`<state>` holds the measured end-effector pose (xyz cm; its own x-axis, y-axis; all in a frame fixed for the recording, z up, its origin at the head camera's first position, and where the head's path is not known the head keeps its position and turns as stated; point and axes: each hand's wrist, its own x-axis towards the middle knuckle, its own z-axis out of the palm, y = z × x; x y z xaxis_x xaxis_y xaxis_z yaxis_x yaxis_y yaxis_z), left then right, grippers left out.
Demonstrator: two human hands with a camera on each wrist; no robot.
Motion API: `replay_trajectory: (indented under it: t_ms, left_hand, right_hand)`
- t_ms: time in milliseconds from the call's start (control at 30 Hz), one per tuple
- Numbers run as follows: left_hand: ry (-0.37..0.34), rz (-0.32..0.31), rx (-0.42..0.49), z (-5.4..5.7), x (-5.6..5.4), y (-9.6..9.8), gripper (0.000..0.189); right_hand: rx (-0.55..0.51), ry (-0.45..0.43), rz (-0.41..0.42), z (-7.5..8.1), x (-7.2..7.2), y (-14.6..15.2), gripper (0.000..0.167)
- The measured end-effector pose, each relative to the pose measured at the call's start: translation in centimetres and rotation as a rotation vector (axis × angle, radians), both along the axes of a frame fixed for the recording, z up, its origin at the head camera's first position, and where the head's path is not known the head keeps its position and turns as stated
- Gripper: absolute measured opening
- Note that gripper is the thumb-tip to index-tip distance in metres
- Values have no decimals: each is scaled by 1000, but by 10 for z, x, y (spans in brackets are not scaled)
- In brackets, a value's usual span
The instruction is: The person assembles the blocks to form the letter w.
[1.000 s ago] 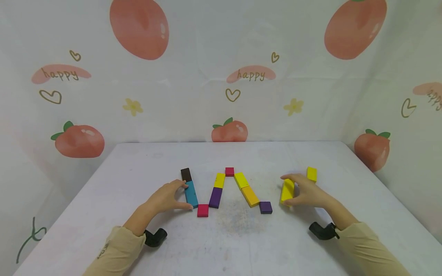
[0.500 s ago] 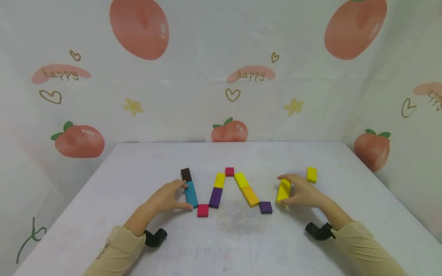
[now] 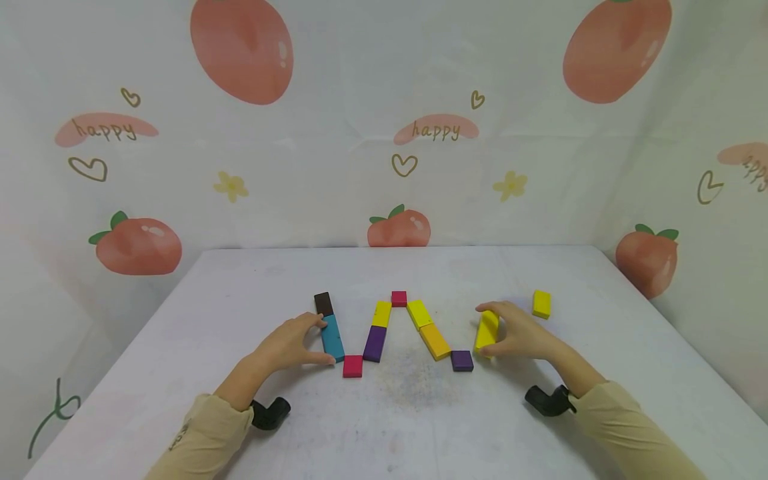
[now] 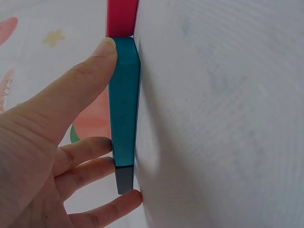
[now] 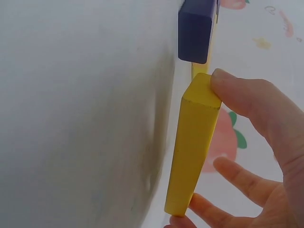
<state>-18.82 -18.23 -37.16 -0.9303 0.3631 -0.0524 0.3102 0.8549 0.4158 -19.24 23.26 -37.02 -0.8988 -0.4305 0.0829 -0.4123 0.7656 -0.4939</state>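
My left hand (image 3: 288, 343) is beside a long blue block (image 3: 333, 339) on the table. In the left wrist view its thumb rests at one end of the blue block (image 4: 124, 104), and its other fingertips lie along the side near the far end, by a dark brown block (image 4: 124, 179). At the right, my right hand (image 3: 522, 333) holds a long yellow block (image 3: 487, 331) endwise, thumb at the near end and fingertips at the far end. The right wrist view shows this yellow block (image 5: 192, 147) tilted, close to a purple block (image 5: 195, 31).
Blocks form a zigzag line: a front red block (image 3: 353, 366), a long purple block (image 3: 375, 343), yellow block (image 3: 381, 313), back red block (image 3: 399, 299), second yellow block (image 3: 420, 315), orange block (image 3: 435, 341), small purple block (image 3: 462, 361). Another yellow block (image 3: 542, 304) lies farther right.
My right hand has moved slightly left with the long yellow block, nearer the small purple block. The left hand and the other blocks stay in place.
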Motion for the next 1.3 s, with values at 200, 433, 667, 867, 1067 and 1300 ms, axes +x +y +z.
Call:
replay_trajectory:
  t_ms: [200,433,667,867,1067,1300]
  left_hand:
    - [1,1,-1,1,0,1,70]
    - [9,-4,5,1,1,0,70]
    - [7,-7,4,1,0,0,73]
    - [-3,-4,9,1,0,0,72]
    - [-6,0,9,-1,0,0,72]
    - [-3,0,9,0,0,0,71]
  right_hand:
    - [5,-19,-1,0,-1,-2,70]
    - [13,-21,4,-3,-5,-3,70]
    - [12,-31,12,-4,-6,-4,70]
    - [25,-34,20,-4,-7,-7,71]
    - [33,-30,32,-5,-9,-7,71]
    - [32,-17,49,-7,-12,-6,72]
